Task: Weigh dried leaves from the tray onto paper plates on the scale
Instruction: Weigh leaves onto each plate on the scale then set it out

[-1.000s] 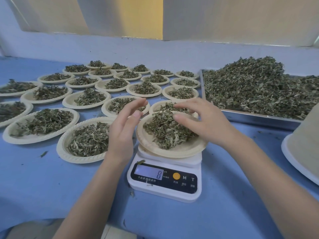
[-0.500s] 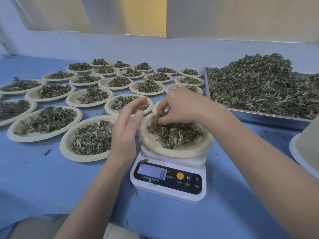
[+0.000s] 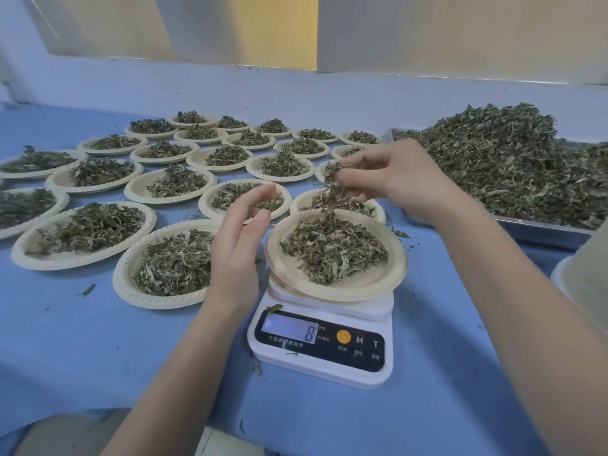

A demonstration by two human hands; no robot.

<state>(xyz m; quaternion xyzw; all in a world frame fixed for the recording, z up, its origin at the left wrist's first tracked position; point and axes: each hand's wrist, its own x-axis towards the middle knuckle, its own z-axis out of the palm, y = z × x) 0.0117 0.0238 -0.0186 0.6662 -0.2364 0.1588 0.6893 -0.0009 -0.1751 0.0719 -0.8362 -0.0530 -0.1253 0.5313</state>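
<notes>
Our right hand [image 3: 399,179] hangs above the far rim of the round cream paper plate [image 3: 335,284] that sits on the white digital kitchen scale [image 3: 324,343]; its fingertips pinch a small tuft of dried green leaves [image 3: 334,179], a few strands trailing down toward the heap on the plate; our left hand [image 3: 238,245] hovers just beside the plate's left edge, fingers straight and slightly spread, holding nothing and not touching the rim; the scale's display reads 8; the shallow metal tray [image 3: 539,230] piled high with loose dried leaves stands to the right on the blue table [image 3: 98,340]; many filled cream paper plates [image 3: 88,235] lie in rows to the left and behind; a white container [image 3: 585,284] shows at the right edge.
</notes>
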